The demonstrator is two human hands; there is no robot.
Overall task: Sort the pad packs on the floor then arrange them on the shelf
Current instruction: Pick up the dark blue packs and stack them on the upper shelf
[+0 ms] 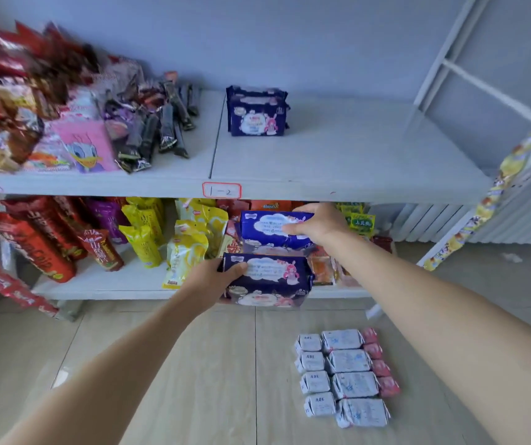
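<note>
My left hand (215, 279) grips the left end of a dark blue pad pack (273, 277) held in the air below the shelf edge. My right hand (317, 221) grips a second dark blue pad pack (269, 228), a little higher and just under the shelf front. A third dark blue pack (256, 111) stands at the back of the grey upper shelf (338, 155). On the floor at the right lie sorted rows of white pad packs (344, 374) with a column of small pink packs (381, 364) beside them.
Snack bags and dark bars (65, 107) fill the left half of the upper shelf. The lower shelf (97, 284) holds red, yellow and purple snack packs. A label reading 1-2 (222, 191) marks the shelf edge. A white frame with a hanging yellow strip (482, 200) stands right.
</note>
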